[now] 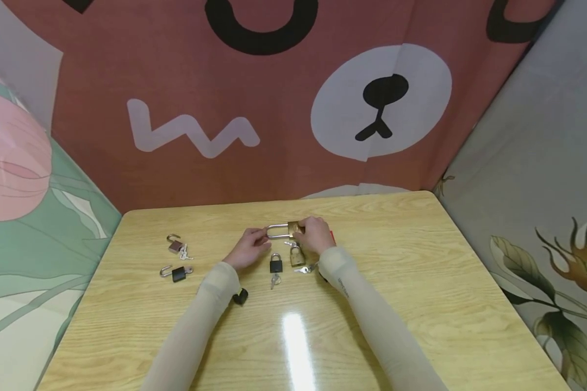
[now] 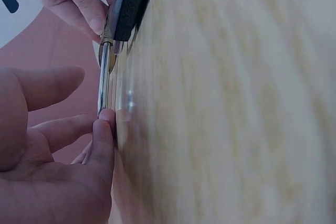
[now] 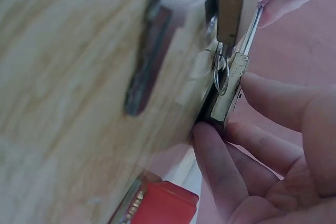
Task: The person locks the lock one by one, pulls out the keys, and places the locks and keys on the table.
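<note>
A large brass padlock (image 1: 292, 230) with a long steel shackle (image 1: 278, 225) lies along the table's far part, its shackle pointing left. My right hand (image 1: 316, 234) grips its body, thumb on one edge and fingers under the bottom end in the right wrist view. At the shackle's curved end are the fingertips of my left hand (image 1: 249, 247); its thumb stands apart from the metal in the left wrist view. Just nearer lie a smaller brass padlock (image 1: 297, 257) with keys (image 1: 304, 269) and a black padlock (image 1: 276, 265) with keys (image 1: 275, 280), both with closed shackles.
On the left lie a brown padlock (image 1: 176, 246) and a second black padlock (image 1: 179, 274), shackles swung out, keys beside them. Beside my right hand is a red object (image 3: 165, 203) with small brass-coloured ridges. Patterned cloths hang behind the wooden table (image 1: 396, 304) and at its sides.
</note>
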Demonstrator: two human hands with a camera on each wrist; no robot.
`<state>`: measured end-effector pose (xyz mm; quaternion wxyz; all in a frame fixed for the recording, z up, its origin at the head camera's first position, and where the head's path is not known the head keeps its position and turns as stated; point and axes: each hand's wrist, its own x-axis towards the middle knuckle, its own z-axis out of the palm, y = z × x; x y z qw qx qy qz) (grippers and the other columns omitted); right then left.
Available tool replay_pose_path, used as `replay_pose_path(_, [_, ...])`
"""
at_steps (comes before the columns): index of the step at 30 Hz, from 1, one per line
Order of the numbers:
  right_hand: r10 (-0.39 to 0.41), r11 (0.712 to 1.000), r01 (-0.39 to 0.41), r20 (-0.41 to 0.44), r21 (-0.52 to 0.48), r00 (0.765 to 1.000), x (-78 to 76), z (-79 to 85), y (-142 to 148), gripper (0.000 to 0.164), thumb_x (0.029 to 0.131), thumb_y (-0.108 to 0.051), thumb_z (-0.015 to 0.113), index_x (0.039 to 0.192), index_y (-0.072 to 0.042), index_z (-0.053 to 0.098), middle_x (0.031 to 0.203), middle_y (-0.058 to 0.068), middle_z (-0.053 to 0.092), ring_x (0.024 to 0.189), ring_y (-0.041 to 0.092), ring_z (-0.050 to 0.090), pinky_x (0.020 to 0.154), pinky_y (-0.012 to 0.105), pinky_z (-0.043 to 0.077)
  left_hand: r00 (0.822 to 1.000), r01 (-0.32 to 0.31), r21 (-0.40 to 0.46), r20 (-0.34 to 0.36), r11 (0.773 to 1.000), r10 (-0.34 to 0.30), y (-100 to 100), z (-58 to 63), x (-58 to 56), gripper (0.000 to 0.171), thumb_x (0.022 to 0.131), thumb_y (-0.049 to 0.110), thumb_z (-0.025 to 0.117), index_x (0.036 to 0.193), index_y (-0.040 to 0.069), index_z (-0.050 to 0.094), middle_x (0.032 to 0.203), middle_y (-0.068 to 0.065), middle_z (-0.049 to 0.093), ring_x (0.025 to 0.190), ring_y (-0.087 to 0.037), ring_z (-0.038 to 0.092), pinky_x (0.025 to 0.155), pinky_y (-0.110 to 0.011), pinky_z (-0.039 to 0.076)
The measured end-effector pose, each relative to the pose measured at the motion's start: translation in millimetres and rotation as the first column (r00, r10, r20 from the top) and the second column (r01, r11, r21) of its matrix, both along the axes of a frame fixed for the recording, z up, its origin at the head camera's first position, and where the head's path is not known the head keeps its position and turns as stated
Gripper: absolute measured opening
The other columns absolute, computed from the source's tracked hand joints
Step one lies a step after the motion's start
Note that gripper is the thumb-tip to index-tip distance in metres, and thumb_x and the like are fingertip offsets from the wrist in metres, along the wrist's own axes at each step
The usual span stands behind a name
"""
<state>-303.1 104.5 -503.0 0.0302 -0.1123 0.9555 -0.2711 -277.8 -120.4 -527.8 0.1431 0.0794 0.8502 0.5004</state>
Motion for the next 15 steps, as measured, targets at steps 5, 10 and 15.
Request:
replay_pose_path(5, [0.016, 1.0, -0.016, -0.028, 0.003, 0.999, -1.1, 0.6, -1.1, 0.034, 0.096, -0.022, 0.076, 0.123, -0.002, 0.074, 0.117, 0.016, 0.076, 0.104, 0.032, 0.068, 0.094, 0.046, 0.055, 1.0, -0.012, 0.015, -0.001, 1.0, 0.012, -0.3, 1.8, 1.0, 0.057, 0.106, 0.011, 0.058, 0.156, -0.006, 0.035, 0.152, -0.027, 0.033, 0.142, -0.038, 0.045, 0.122, -0.044, 0.038])
replay_pose_path(10, [0.019, 0.999, -0.02, -0.021, -0.037, 1.0, -0.5, -0.9, 1.2, 0.022, 0.097, -0.02, 0.074, 0.108, -0.001, 0.076, 0.091, 0.015, 0.072, 0.083, 0.029, 0.06, 0.078, 0.042, 0.05, 1.0, -0.007, 0.003, -0.003, 1.0, 0.007, -1.3, 3.7, 2.0, 0.057, 0.107, 0.013, 0.057, 0.157, -0.003, 0.035, 0.152, -0.026, 0.035, 0.141, -0.037, 0.046, 0.122, -0.045, 0.038])
replay_pose_path(15, [-0.016, 0.995, 0.023, 0.066, -0.099, 0.998, 1.3, -2.2, 5.6, 0.042, 0.1, -0.024, 0.071, 0.135, -0.001, 0.066, 0.129, 0.016, 0.07, 0.12, 0.034, 0.064, 0.106, 0.046, 0.052, 1.0, -0.01, -0.007, 0.002, 1.0, 0.01, -3.9, 2.9, 1.8, 0.059, 0.107, 0.015, 0.058, 0.159, 0.001, 0.035, 0.154, -0.023, 0.037, 0.14, -0.036, 0.045, 0.122, -0.048, 0.037])
